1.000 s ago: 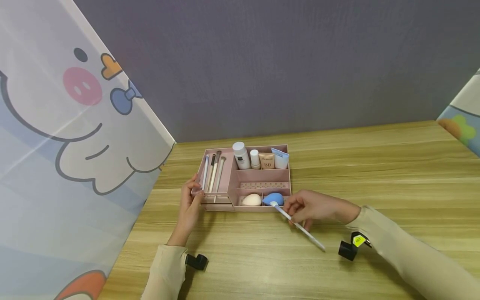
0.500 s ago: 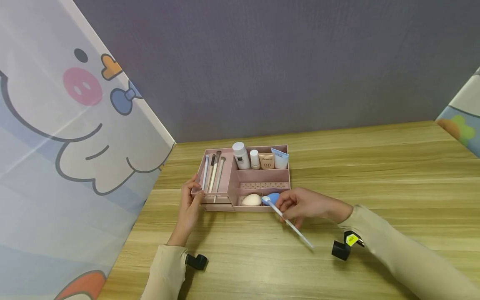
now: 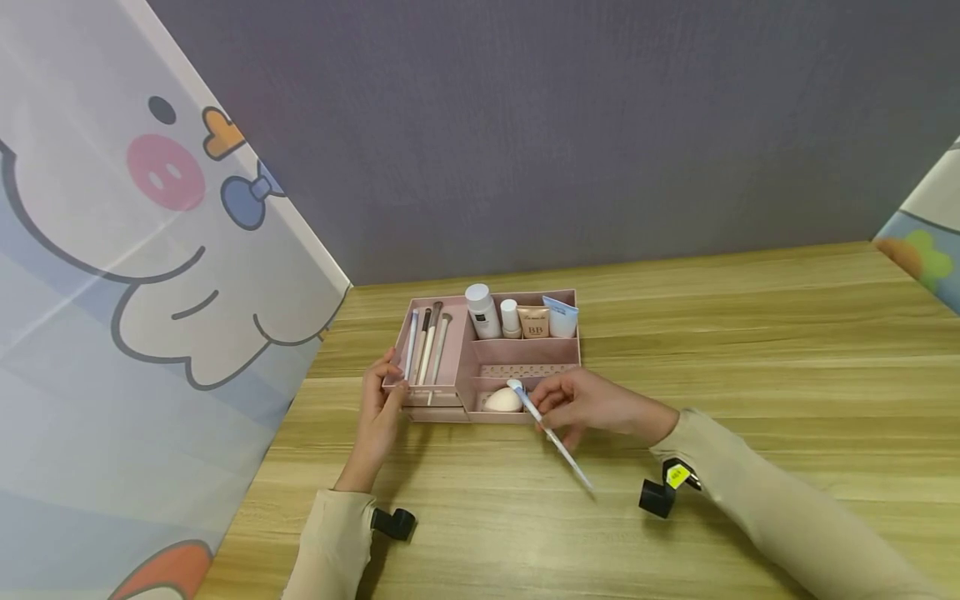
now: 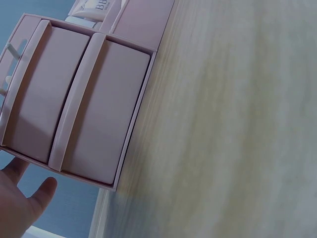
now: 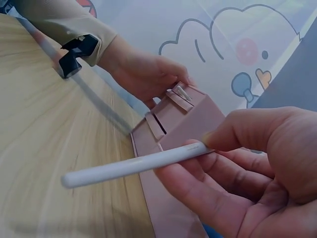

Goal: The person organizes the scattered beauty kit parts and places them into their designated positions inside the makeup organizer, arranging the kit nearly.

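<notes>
In the head view, a pink makeup organizer (image 3: 465,416) stands on the table. My left hand (image 3: 380,408) rests against its left front corner, fingers at the tray's rim; in the left wrist view the thumb (image 4: 44,191) is apart from the drawers. My right hand (image 3: 581,404) pinches a makeup brush (image 3: 553,440), its pale head over the front compartments and its white handle sloping down toward me. Beside the head sits a cream makeup sponge (image 3: 501,401). My right hand hides the blue sponge's compartment in the head view.
Several brushes (image 3: 429,342) lie in the left tray. A white bottle (image 3: 482,312), a small white-capped bottle (image 3: 510,318), a BB tube (image 3: 535,322) and a pale blue tube (image 3: 561,317) stand in the back row. A wall (image 3: 562,142) rises behind the table.
My right hand has moved left with the brush, whose head passed from over the blue sponge to beside the cream sponge. My left hand and the organizer have stayed in place.
</notes>
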`<action>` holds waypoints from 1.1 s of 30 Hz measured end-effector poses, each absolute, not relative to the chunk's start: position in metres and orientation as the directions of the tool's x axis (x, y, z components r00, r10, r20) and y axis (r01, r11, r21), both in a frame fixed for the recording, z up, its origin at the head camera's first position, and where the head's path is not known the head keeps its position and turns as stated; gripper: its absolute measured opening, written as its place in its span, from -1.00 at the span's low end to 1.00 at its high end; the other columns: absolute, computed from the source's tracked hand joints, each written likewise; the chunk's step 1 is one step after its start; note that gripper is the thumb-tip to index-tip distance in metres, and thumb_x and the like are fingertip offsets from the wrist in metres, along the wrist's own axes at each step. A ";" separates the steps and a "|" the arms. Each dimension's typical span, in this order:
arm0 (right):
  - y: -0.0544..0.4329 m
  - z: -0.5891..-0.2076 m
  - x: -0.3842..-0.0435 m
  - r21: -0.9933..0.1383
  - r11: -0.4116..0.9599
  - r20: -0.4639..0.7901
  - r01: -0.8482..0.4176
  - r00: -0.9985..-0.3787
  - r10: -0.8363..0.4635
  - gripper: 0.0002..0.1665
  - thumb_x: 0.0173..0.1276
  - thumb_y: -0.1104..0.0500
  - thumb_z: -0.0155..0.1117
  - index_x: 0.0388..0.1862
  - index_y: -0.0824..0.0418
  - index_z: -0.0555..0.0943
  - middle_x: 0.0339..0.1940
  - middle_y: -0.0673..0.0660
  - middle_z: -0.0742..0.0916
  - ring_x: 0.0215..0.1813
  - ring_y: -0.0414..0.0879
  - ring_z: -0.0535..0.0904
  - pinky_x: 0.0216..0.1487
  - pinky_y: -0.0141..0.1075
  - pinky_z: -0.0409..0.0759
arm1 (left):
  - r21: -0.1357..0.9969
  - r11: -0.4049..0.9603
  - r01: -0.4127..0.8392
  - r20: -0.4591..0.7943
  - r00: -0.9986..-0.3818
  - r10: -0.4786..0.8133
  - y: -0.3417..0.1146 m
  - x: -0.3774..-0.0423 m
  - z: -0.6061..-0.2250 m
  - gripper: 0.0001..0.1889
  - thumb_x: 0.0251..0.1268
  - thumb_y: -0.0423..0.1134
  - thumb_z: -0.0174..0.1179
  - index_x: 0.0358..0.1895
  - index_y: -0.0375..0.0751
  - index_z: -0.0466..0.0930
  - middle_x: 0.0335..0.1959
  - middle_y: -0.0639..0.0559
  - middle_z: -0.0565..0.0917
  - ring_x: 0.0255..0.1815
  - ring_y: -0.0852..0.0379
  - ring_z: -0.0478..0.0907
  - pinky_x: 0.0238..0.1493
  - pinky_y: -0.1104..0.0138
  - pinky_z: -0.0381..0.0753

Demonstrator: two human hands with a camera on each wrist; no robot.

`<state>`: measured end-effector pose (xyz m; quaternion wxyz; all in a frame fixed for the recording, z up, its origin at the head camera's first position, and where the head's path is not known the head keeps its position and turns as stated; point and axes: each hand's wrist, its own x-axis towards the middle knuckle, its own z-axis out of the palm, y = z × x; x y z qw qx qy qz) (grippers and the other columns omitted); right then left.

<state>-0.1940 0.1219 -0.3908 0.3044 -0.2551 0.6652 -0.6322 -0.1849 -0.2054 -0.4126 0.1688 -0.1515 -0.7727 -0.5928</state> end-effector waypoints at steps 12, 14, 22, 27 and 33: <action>0.103 -0.397 -0.195 -0.997 -0.007 -0.053 0.079 -0.721 -0.691 -0.66 0.30 0.42 0.22 -0.04 0.67 0.45 -0.26 0.40 0.71 -0.39 -0.09 0.68 -0.40 -0.08 0.69 | 0.868 0.239 0.435 0.439 -0.898 0.040 -0.206 -0.185 -0.413 -0.81 0.37 -0.56 -0.11 -0.02 -0.56 0.22 0.47 -0.38 0.14 0.45 -0.22 0.09 -0.02 0.51 0.37; 0.100 -0.398 -0.195 -0.996 -0.022 -0.046 0.084 -0.727 -0.685 -0.65 0.30 0.42 0.20 -0.03 0.67 0.45 -0.24 0.43 0.71 -0.38 -0.05 0.69 -0.38 -0.06 0.68 | 0.868 0.240 0.436 0.439 -0.897 0.041 -0.206 -0.186 -0.413 -0.81 0.37 -0.56 -0.11 -0.02 -0.55 0.22 0.47 -0.37 0.14 0.44 -0.22 0.10 -0.02 0.51 0.37; 0.088 -0.398 -0.198 -0.983 -0.077 -0.078 0.167 -0.758 -0.648 -0.61 0.33 0.42 0.18 0.07 0.66 0.42 -0.28 0.19 0.73 -0.37 -0.12 0.67 -0.38 -0.23 0.69 | 0.868 0.241 0.434 0.439 -0.898 0.035 -0.206 -0.185 -0.414 -0.82 0.37 -0.56 -0.11 -0.02 -0.56 0.23 0.46 -0.39 0.14 0.48 -0.24 0.05 0.02 0.50 0.34; 0.082 -0.397 -0.201 -0.970 -0.125 -0.083 0.209 -0.764 -0.640 -0.60 0.38 0.44 0.15 0.10 0.69 0.38 -0.28 0.15 0.74 -0.40 -0.14 0.66 -0.37 -0.28 0.68 | 0.872 0.239 0.427 0.433 -0.901 0.030 -0.206 -0.185 -0.412 -0.82 0.38 -0.55 -0.11 -0.02 -0.56 0.22 0.46 -0.39 0.14 0.51 -0.25 0.01 0.08 0.48 0.31; 0.075 -0.393 -0.203 -0.953 -0.172 -0.088 0.249 -0.772 -0.630 -0.60 0.38 0.45 0.13 0.12 0.68 0.37 -0.25 0.20 0.74 -0.39 -0.14 0.63 -0.39 -0.30 0.67 | 0.877 0.235 0.420 0.426 -0.904 0.027 -0.205 -0.185 -0.411 -0.82 0.38 -0.55 -0.11 -0.02 -0.56 0.22 0.46 -0.39 0.14 0.51 -0.25 0.01 0.10 0.48 0.30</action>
